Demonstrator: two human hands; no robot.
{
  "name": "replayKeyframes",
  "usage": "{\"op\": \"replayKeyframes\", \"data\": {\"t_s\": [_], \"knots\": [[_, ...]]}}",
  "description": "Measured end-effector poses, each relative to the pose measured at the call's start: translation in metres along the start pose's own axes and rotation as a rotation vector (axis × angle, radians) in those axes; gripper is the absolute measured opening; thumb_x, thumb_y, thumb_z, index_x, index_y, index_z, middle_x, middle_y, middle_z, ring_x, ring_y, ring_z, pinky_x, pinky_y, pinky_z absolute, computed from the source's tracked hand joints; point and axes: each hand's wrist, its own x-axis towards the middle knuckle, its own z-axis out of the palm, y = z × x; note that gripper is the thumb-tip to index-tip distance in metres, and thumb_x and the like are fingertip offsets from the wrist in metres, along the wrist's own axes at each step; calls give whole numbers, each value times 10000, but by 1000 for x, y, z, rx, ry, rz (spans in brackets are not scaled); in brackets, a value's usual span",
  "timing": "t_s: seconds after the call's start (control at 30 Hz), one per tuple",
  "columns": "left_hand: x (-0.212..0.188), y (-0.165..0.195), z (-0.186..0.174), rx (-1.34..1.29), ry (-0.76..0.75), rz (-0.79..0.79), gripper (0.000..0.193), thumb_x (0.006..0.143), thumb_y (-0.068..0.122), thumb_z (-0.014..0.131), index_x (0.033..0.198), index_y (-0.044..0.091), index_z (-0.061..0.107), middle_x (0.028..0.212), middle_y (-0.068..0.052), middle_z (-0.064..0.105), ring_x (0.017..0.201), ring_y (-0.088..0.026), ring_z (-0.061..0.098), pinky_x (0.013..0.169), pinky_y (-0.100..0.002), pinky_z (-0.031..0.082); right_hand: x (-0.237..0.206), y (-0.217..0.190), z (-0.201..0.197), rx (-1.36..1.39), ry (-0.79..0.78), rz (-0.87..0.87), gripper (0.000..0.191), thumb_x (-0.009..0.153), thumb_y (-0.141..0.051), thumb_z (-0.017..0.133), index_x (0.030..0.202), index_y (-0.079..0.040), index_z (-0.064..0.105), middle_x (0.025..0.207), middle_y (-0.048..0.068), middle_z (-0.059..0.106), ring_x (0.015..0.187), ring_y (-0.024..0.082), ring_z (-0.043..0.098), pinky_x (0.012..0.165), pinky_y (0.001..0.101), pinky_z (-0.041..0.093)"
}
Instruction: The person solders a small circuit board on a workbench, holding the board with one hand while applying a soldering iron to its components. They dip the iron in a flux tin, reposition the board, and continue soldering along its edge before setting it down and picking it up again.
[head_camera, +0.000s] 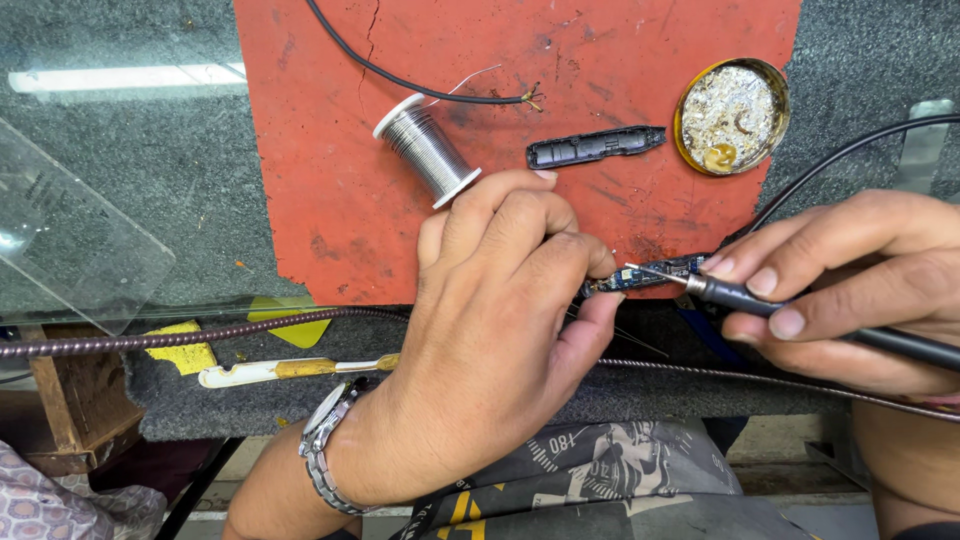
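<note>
The left hand (500, 300) pinches a small blue circuit board (645, 275) by its near end, thumb and fingers closed on it, so that the far end juts out to the right over the lower edge of the red mat (330, 200) — a hold that seems meant to keep the board steady while leaving its upper face exposed. The right hand (850, 290) is wrapped around the dark grip of a soldering iron (740, 297), held like a pen, its thin tip slanting up and left onto the board; the iron's black cord (850, 150) loops away behind the hand. A low grip near the tip likely gives finer control.

The board is narrow and long, blue, with tiny pale specks along it; most of its left part is hidden by the fingers.

Supplies lie within easy reach on the mat: a spool of solder wire (428, 150) just above the left hand, a black plastic shell (595, 147) beside it, and an open round tin of pale paste (732, 115) to the right. A black wire with bared ends (440, 90) crosses the top. Off the mat, on the grey desk (120, 190), rests a white-handled tool (290, 370), well apart.
</note>
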Motion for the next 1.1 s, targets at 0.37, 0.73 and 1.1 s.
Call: {"op": "replayKeyframes", "data": {"t_s": [0.37,0.73,1.1], "knots": [[0,3,1,6,-31,-59,265,851,138,805,1065,86,658,1167,-89,525,1333,-351,465,1102,-494,342,0,5,2,-9,-43,-51,217,750,0,822,780,-152,669,940,25,696,1008,242,751,926,385,663],[-2,7,5,17,-44,-79,278,853,142,802,1082,83,654,1176,-84,529,1341,-358,451,1112,-509,319,2,4,-1,-58,-98,-126,199,746,-52,850,832,-125,686,941,16,705,1003,235,749,923,402,659],[-1,6,6,19,-41,-67,297,849,138,807,1093,79,647,1190,-92,520,1347,-359,449,1119,-507,317,3,6,-3,-49,-116,-143,192,747,-63,851,843,-124,696,946,19,711,998,238,748,931,411,655]]}}
